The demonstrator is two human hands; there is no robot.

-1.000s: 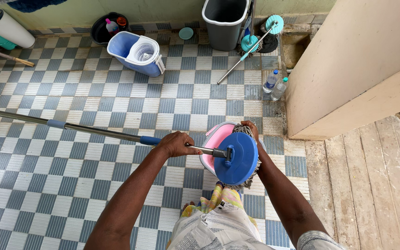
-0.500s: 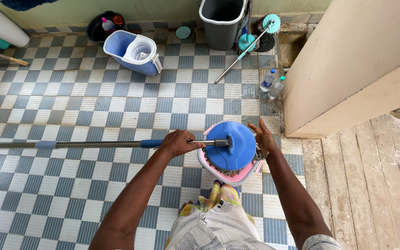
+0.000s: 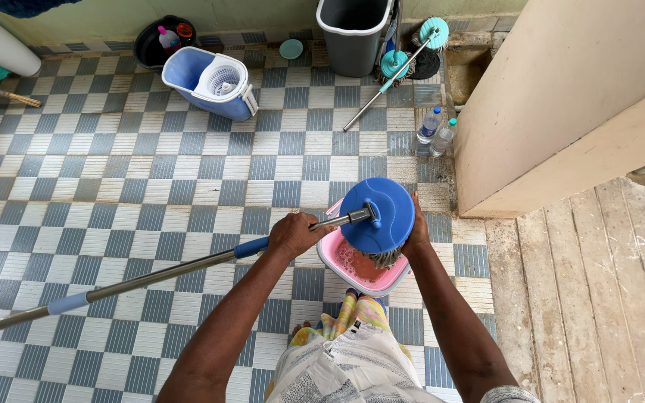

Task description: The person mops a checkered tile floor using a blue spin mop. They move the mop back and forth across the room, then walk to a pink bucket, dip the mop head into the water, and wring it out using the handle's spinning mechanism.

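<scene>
My left hand (image 3: 296, 235) grips the metal mop handle (image 3: 151, 276) just past its blue sleeve. The pole slants down to the lower left. The round blue mop head (image 3: 377, 214) tilts over a pink bucket (image 3: 352, 272) that stands on the tiles in front of my feet. Grey mop strands hang from the head into the bucket, which holds sudsy liquid. My right hand (image 3: 416, 235) presses against the head's right edge, mostly hidden behind the disc; its fingers seem wrapped around the strands.
A blue spin-mop bucket (image 3: 207, 82) lies tipped at the back. A grey bin (image 3: 352, 33), a teal mop (image 3: 401, 63) and two water bottles (image 3: 436, 130) stand near a cream wall (image 3: 561, 112). Wooden boards (image 3: 599, 298) lie to the right.
The pole's far end swung down toward the lower left. The blue mop head shifted up and tilted, uncovering the bucket's sudsy inside. My right hand closed in on the head's edge.
</scene>
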